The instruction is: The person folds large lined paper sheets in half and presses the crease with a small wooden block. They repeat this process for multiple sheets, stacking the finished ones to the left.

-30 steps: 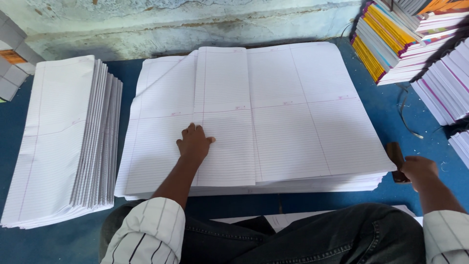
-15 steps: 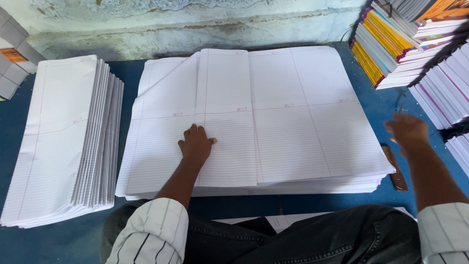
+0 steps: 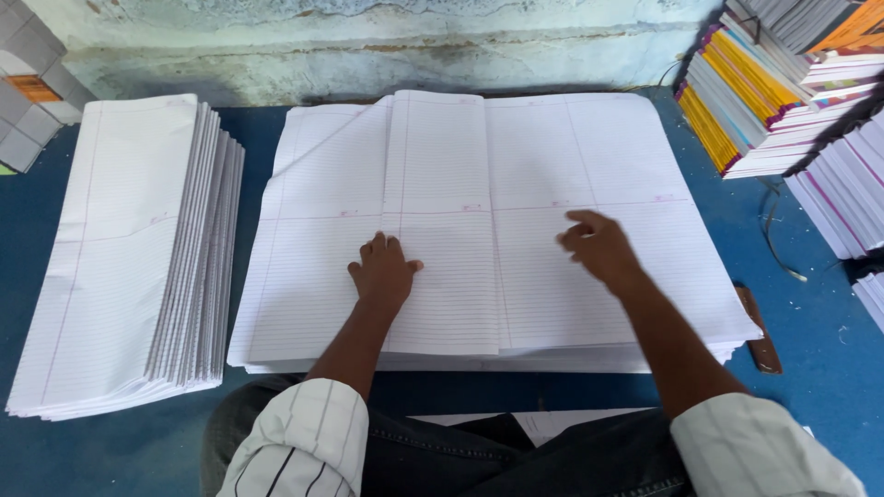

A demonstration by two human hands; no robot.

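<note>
A big stack of ruled white paper sheets (image 3: 516,166) lies spread on the blue surface in front of me. My left hand (image 3: 383,272) rests flat on the left half of the top sheet, fingers loosely together. My right hand (image 3: 599,247) hovers over or lightly touches the right half, fingers curled and apart, holding nothing. A brown flat tool (image 3: 761,333) lies on the blue surface at the stack's right edge, away from both hands.
A pile of folded ruled sheets (image 3: 120,248) sits to the left. Stacks of bound notebooks with coloured spines (image 3: 746,101) and more white stacks (image 3: 847,184) stand at the right. A worn wall (image 3: 368,46) runs along the back.
My right hand has left the brown tool at the right edge and moved left onto the top sheet. My left hand has stayed where it was.
</note>
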